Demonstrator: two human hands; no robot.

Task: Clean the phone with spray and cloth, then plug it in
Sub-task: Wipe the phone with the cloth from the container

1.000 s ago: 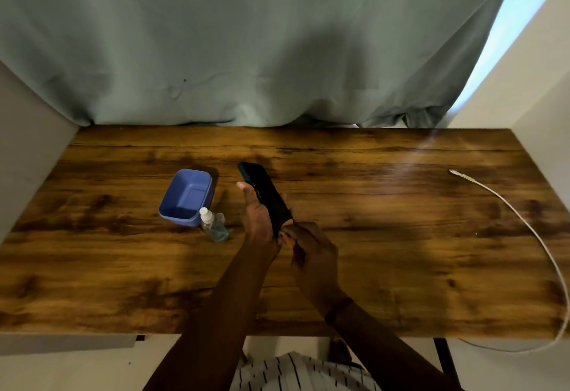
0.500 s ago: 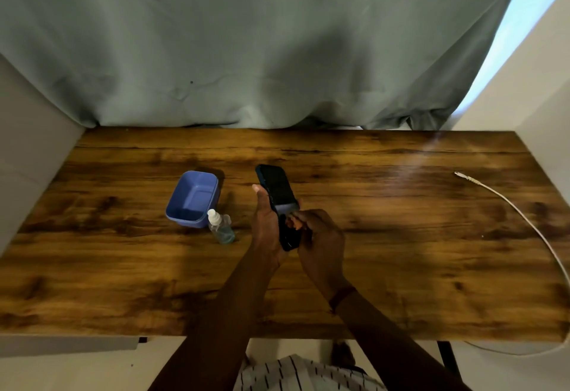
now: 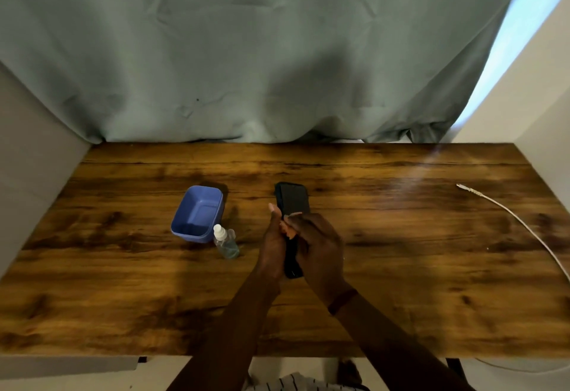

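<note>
One slab-shaped black phone (image 3: 293,201) above the wood-grain table (image 3: 401,267), your left hand (image 3: 273,245) clasping its edge, your right hand (image 3: 317,245) pinching one orange cloth (image 3: 288,229) against it, one clear spray bottle (image 3: 226,242) beside one blue rectangular tub (image 3: 197,213), one white cable (image 3: 509,215)

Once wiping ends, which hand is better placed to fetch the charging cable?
Probably the right hand: the cable lies on its side of the table, while the left hand grips the phone.
</note>
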